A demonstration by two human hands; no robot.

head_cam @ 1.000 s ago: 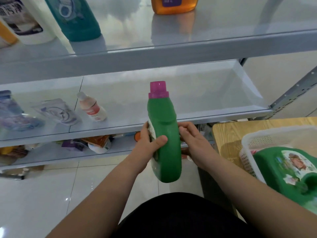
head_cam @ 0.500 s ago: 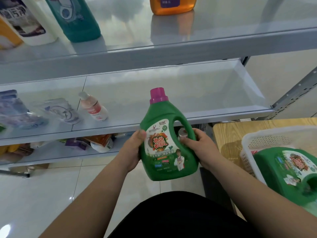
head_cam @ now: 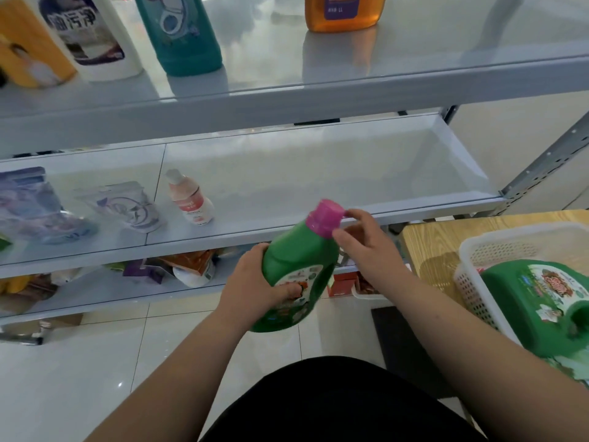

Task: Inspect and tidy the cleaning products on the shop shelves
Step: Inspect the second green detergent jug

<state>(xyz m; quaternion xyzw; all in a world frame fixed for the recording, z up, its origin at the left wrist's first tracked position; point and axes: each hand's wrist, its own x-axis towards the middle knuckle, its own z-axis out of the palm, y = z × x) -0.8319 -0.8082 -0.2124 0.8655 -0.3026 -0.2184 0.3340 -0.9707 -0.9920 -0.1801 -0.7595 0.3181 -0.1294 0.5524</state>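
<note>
Holding the green detergent bottle [head_cam: 299, 260] tilted in mid-air before the middle shelf [head_cam: 318, 186], my left hand [head_cam: 251, 282] wraps its labelled body while my right hand [head_cam: 366, 250] pinches the pink cap [head_cam: 325, 218]. I judge it rigid, smooth and probably heavy: support the body, never the cap alone.

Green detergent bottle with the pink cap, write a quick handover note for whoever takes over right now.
Left hand grips the green detergent bottle by its body, tilted, in front of the middle shelf.
Right hand pinches its pink cap.
A second green detergent bottle lies in the white basket on the wooden table, right.
Done: teal bottle and orange bottle stand on the top shelf.
Left: likely finish the cap check, shelve this bottle, then the basket one.
</note>
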